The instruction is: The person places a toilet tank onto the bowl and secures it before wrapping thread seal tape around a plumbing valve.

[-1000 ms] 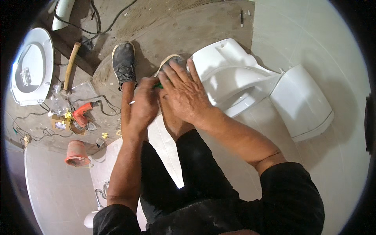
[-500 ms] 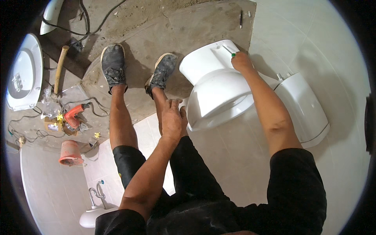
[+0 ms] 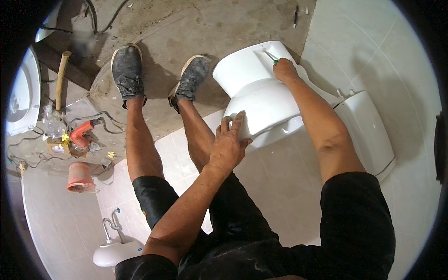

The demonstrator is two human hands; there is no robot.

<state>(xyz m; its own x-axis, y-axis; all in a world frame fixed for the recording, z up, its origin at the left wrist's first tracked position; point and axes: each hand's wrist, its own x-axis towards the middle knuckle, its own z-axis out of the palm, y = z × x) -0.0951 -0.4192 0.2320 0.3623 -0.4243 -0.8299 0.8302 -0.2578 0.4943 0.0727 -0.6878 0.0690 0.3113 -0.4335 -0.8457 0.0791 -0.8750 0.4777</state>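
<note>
A white ceramic toilet (image 3: 263, 100) stands to the right of my feet, with its cistern (image 3: 366, 135) at the right by the wall. In my right hand (image 3: 285, 71) is a screwdriver (image 3: 269, 55) with a green handle, mostly covered by the fingers. Its thin shaft points to a small spot on the far part of the toilet's base; whether the tip touches a screw is too small to tell. My left hand (image 3: 228, 148) is open, its spread fingers against the near-left side of the bowl.
To the left lie an orange power drill (image 3: 82, 134), a wooden-handled hammer (image 3: 62, 79), a toilet seat (image 3: 23, 93) and cables. A red bucket (image 3: 80, 177) stands near the left wall, with a white washbasin (image 3: 116, 252) below. A dark pen-like stick (image 3: 295, 17) lies at the far wall.
My left hand has moved right and onto the toilet bowl, its fingers spreading. The right hand keeps the screwdriver at the base. The whole view has shifted slightly.
</note>
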